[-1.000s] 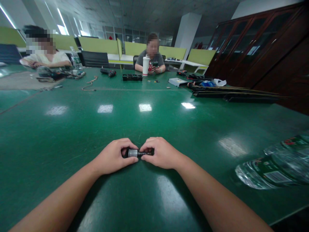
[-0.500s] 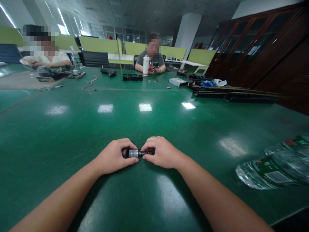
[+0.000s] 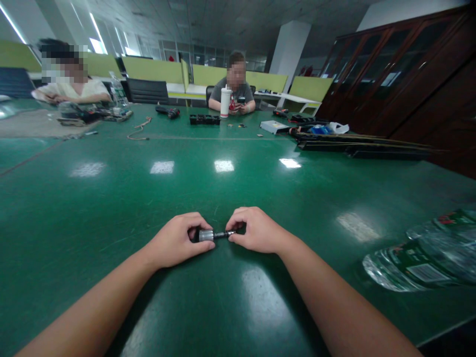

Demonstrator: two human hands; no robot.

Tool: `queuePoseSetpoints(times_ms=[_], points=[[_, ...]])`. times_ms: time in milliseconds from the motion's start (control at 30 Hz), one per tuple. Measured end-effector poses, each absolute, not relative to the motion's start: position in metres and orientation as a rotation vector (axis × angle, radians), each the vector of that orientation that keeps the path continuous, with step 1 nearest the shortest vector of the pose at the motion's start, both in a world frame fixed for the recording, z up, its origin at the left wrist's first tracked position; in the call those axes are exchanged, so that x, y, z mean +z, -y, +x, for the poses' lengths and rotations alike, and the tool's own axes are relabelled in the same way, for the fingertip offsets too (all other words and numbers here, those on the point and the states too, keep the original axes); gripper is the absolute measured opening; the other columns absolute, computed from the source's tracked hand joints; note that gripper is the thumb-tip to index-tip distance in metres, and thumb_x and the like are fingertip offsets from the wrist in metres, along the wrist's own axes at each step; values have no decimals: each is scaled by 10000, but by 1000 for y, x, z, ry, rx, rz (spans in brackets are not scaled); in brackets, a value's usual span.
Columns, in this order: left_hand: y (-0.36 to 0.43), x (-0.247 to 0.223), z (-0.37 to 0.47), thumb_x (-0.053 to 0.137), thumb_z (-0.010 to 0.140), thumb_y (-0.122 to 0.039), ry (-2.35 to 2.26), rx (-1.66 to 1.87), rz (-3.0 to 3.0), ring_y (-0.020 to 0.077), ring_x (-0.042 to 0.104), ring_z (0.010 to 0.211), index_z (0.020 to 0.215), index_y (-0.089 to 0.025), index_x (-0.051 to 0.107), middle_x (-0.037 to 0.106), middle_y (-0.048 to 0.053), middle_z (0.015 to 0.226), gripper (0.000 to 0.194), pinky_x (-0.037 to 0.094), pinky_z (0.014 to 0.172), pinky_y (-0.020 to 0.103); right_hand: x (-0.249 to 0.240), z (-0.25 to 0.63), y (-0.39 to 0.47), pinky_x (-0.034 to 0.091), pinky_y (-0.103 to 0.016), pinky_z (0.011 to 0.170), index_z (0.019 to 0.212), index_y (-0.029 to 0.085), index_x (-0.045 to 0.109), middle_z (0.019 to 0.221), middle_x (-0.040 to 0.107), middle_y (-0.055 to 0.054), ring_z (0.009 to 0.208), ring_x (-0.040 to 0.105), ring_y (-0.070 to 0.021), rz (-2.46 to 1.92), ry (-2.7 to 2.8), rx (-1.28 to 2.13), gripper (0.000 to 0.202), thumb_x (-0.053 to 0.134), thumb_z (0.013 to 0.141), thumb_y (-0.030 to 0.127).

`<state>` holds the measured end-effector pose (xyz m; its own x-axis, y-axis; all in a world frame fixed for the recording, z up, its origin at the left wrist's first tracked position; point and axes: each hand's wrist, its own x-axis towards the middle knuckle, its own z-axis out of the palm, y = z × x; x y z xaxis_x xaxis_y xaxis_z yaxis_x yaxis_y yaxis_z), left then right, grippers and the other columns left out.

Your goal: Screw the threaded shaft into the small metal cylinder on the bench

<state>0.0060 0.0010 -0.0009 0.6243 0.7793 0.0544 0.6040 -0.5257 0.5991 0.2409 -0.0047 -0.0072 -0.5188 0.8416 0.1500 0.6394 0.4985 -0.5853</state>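
Observation:
My left hand (image 3: 183, 239) is closed around a short silver metal cylinder (image 3: 206, 235), with its thumb along the near side and fingers along the far side. A thin dark shaft (image 3: 220, 234) sticks out of the cylinder to the right, level with the table. Its right end lies between the thumb and fingertips of my right hand (image 3: 250, 230), which is closed in a pinch. Between the two hands a length of the shaft is bare. The cylinder's left end is hidden in my left palm.
Both hands work low over a glossy green table (image 3: 178, 183). Large clear water bottles (image 3: 420, 263) lie at the right. Across the table are a white cup (image 3: 225, 103), a black part (image 3: 204, 119), a power drill (image 3: 167, 111) and dark strips (image 3: 357, 144). Two people sit at the far side.
My right hand has slid to the right along the shaft, away from my left hand, so more of the shaft shows. The left hand has stayed in place on the cylinder.

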Motion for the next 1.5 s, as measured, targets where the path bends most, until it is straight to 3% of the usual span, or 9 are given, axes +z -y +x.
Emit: queuePoseSetpoints(times_ms=[300,667,867,1500], points=[[-2,-2,6,691,792,-404,-1089,438,2322,143,541,686,907,-199,705,620,5,792,236,384,611,234,-1,267,-4,427,-231,614,795,174,747,734,659,-2,652,576,-112,-1426,2239,724,111,730,687,153],[-1,1,6,687,793,-396,-1112,407,2308,147,535,676,915,-191,700,602,2,770,239,375,602,239,-7,246,1,432,-228,640,844,177,745,760,662,-5,678,585,-111,-1252,2287,793,120,733,724,177],[-2,-1,6,707,767,-358,-1075,428,2322,159,567,746,930,-192,682,625,8,836,234,403,652,245,-13,224,8,457,-224,688,911,192,725,783,673,9,704,595,-108,-1133,2205,838,249,712,693,72],[-1,-2,8,698,786,-349,-1088,405,2321,174,589,788,984,-195,680,641,16,882,252,415,689,267,-14,227,9,445,-232,692,911,178,724,795,676,-6,718,589,-115,-1105,2249,764,181,705,739,127]])
